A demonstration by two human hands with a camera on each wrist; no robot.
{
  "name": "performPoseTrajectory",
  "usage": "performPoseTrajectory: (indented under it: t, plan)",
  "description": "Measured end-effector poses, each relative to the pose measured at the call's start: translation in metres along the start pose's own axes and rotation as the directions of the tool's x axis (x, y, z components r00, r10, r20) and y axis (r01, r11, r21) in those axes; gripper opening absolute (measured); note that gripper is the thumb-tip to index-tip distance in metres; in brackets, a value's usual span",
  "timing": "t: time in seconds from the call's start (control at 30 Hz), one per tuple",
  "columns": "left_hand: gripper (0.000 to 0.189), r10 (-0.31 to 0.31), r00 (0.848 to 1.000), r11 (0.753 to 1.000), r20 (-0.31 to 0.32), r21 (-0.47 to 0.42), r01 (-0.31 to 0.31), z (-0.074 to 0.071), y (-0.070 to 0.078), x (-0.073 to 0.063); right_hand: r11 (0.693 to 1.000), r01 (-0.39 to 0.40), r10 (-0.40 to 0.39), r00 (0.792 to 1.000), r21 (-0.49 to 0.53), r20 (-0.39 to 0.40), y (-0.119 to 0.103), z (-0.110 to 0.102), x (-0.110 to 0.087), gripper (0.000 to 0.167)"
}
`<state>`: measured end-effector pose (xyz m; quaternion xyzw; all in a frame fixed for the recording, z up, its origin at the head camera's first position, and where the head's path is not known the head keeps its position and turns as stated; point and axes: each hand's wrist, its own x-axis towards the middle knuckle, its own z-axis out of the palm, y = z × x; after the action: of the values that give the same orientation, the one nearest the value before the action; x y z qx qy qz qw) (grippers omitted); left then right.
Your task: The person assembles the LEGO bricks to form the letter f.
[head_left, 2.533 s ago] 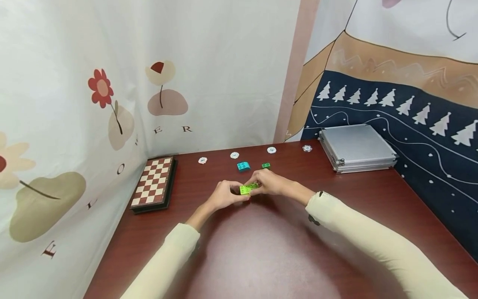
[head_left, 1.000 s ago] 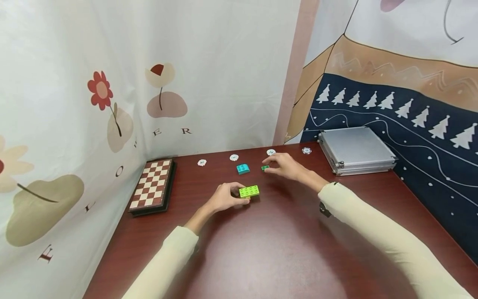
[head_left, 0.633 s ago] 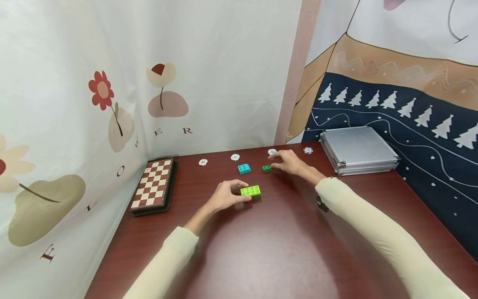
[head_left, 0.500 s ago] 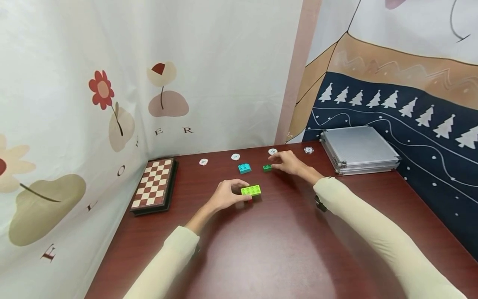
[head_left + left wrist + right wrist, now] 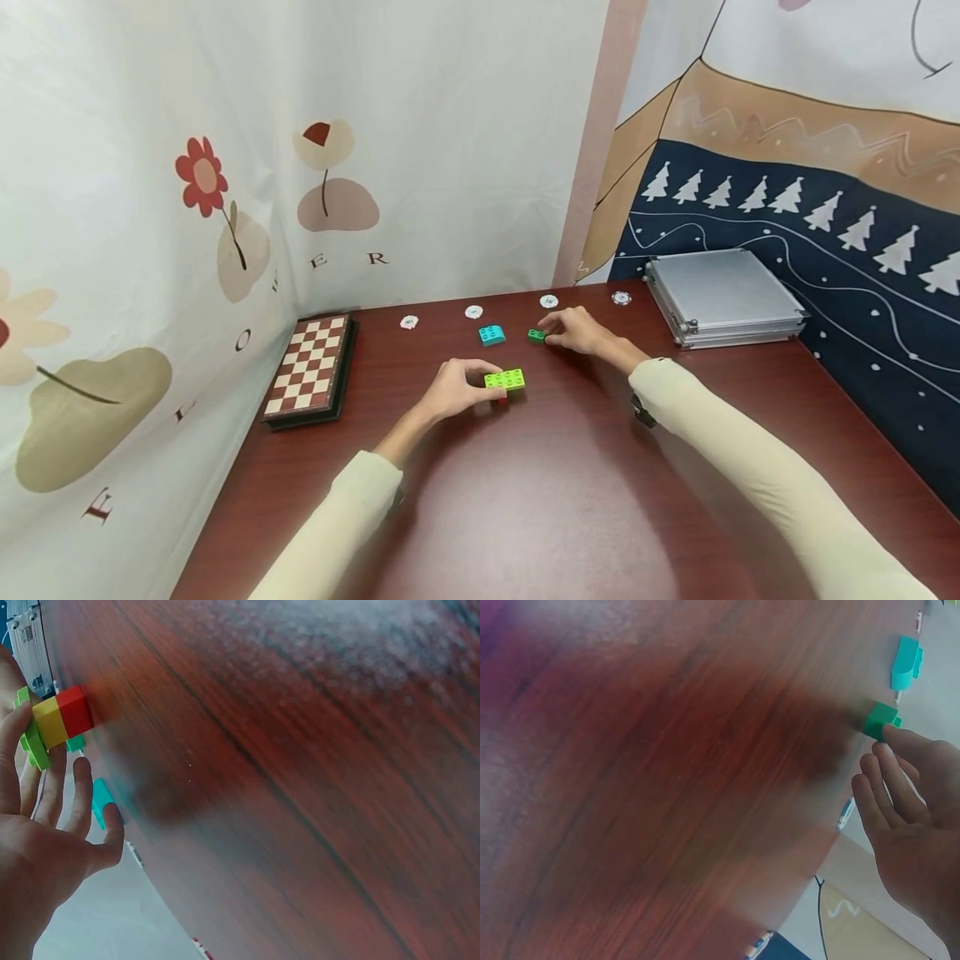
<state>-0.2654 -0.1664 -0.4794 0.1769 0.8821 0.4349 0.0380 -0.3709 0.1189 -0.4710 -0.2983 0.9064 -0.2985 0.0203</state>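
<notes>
My left hand (image 5: 453,390) holds a small stack of toy bricks between thumb and fingers, just above the table. Its lime top brick (image 5: 505,380) is wide and studded; below it the left wrist view shows a yellow brick (image 5: 50,723) and a red brick (image 5: 74,710). Farther back, my right hand (image 5: 581,331) pinches the right end of a small green toy brick (image 5: 536,336), which sits on the table. The thumb covers part of that brick in the right wrist view. A teal curved brick (image 5: 492,335) lies to its left, touched by neither hand.
Several poker chips, one a white chip (image 5: 408,322), line the back of the brown table (image 5: 525,500). A chessboard box (image 5: 311,367) lies at the left and a silver case (image 5: 723,292) at the back right. Printed curtains (image 5: 450,150) hang behind.
My right hand has left the lime brick and gone back and right to the small green brick, where its fingers have shifted to the right end. My left hand keeps holding the stack.
</notes>
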Motion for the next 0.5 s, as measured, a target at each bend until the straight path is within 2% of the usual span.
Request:
performPoseTrajectory:
  t: [0.23,0.5]
  plan:
    - [0.030,-0.018,1.000,1.000,0.000,-0.010,0.018,0.0000,-0.0009,-0.0003,1.000,0.009,-0.009,1.000,0.012,0.007,0.0008,0.0034,-0.0005,0.028]
    - [0.031,-0.021,1.000,1.000,-0.004,-0.022,0.021,0.0009,0.0000,-0.0014,0.999,0.042,-0.043,0.999,0.014,0.028,0.0005,0.0020,0.0037,0.036]
